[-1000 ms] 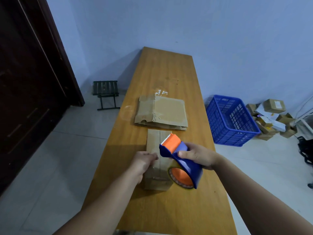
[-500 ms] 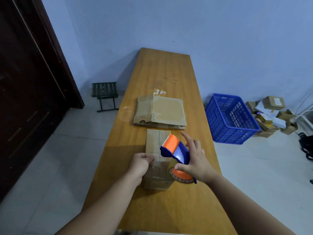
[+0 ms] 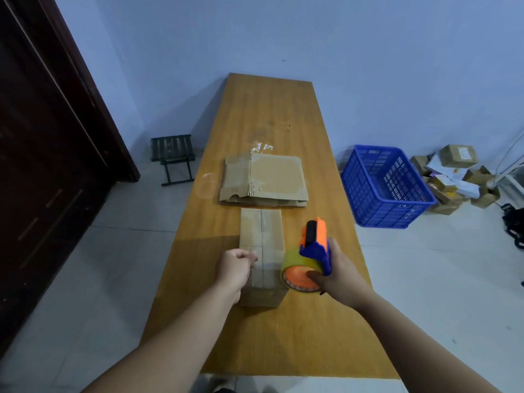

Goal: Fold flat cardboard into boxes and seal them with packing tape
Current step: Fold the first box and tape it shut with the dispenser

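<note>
Gripping the tape dispenser (image 3: 313, 252) in my right hand (image 3: 338, 272), fingers wrapped round its blue frame, I hold it just beside the folded box (image 3: 262, 251) near the front of the wooden table (image 3: 269, 114); my left hand (image 3: 235, 268) is curled into a fist against the box's left edge; flat cardboard (image 3: 265, 180) lies just beyond it.

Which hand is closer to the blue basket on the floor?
The right hand. It holds the tape dispenser near the table's right edge, the side where the blue basket sits. The left hand rests on the box, farther from the basket.
</note>
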`<state>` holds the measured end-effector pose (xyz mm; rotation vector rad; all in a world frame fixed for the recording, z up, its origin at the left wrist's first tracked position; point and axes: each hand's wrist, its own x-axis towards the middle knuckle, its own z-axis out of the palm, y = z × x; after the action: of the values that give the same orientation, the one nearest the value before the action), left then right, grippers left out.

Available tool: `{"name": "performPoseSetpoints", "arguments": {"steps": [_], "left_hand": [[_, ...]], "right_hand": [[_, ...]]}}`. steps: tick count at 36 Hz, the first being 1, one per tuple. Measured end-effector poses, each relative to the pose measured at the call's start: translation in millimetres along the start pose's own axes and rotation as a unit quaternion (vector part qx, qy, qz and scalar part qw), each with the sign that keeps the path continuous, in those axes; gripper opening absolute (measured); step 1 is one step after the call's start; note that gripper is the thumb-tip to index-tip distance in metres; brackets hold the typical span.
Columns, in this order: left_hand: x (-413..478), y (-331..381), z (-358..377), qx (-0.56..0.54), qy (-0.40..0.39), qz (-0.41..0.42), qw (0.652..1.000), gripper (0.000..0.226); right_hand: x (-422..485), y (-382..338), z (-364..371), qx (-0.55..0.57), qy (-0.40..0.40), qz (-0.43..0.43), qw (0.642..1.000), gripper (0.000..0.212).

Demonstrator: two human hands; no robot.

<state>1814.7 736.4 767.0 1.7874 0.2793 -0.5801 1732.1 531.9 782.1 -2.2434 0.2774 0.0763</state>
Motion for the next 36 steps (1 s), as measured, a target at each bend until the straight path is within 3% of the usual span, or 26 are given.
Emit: {"name": "performPoseSetpoints", "arguments": {"steps": [4, 10, 14, 18, 23, 30, 36], "left_hand": [[-1, -1, 0, 0.003, 0.006, 0.007, 1.000, 0.022], [0, -7, -11, -0.052, -0.042, 0.014, 0.998, 0.023], [1, -21, -27, -0.099, -0.050, 0.022, 0.994, 0.020], [-6, -38, -35, -0.040, -0.011, 0.060, 0.997, 0.021], [-21, -53, -30, -0.007, 0.046, 0.077, 0.996, 0.023], [-32, -67, -21, -0.129, 0.059, 0.055, 0.988, 0.017], [-29, -67, -20, -0.170, 0.054, 0.018, 0.984, 0.014]], "right_hand": [[-10, 6, 9, 0.072, 0.052, 0.005, 0.996, 0.066], [-12, 10, 39, 0.144, 0.143, 0.026, 0.979, 0.046], [-14, 16, 53, 0.148, 0.114, 0.051, 0.981, 0.042], [-16, 18, 53, 0.106, 0.095, 0.035, 0.989, 0.022], [-11, 8, 48, 0.076, 0.058, 0.006, 0.995, 0.035], [-7, 12, 51, 0.116, 0.039, 0.044, 0.992, 0.013], [-11, 11, 54, 0.151, 0.018, 0.054, 0.987, 0.025]]}}
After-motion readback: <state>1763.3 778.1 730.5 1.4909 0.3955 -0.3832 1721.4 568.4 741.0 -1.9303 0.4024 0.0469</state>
